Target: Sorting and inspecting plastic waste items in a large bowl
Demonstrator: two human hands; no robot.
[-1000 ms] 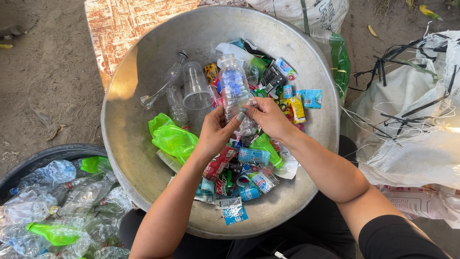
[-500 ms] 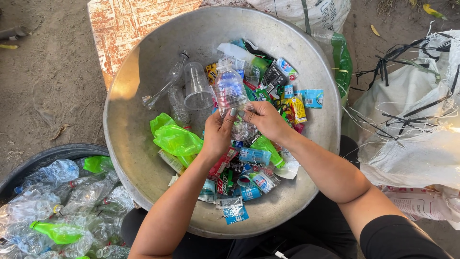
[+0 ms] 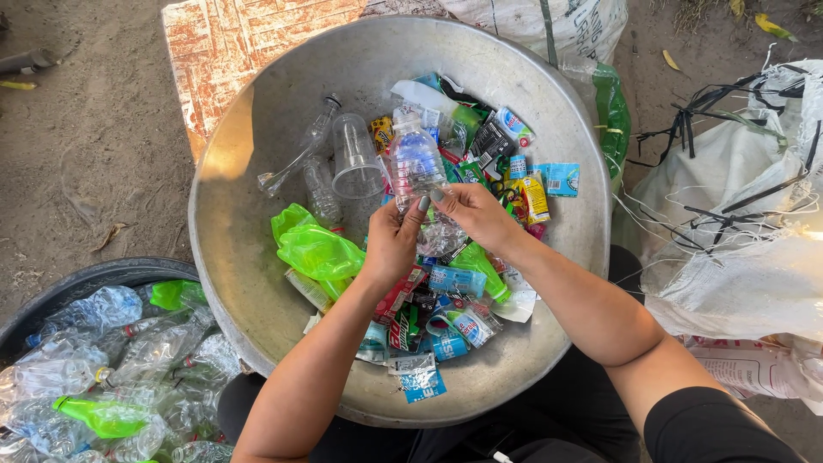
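Both hands hold one clear plastic bottle (image 3: 417,167) over a big metal basin (image 3: 249,249). My left hand (image 3: 390,244) grips the bottle's lower part from the left. From the right, my right hand (image 3: 476,214) pinches its side with the fingertips. The bottle carries a blue label and points away from me. Under the hands lie several torn bottle labels (image 3: 450,326), a crushed green bottle (image 3: 317,249) and a clear plastic cup (image 3: 356,159).
A dark tub (image 3: 86,279) at the lower left holds several crushed clear and green bottles. White woven sacks (image 3: 746,257) stand at the right, with another sack (image 3: 557,26) behind the basin. A patterned board (image 3: 231,51) lies on the dirt ground at the top.
The hands have lifted the clear bottle slightly and shifted their grip on it. The basin's contents stay as they were.
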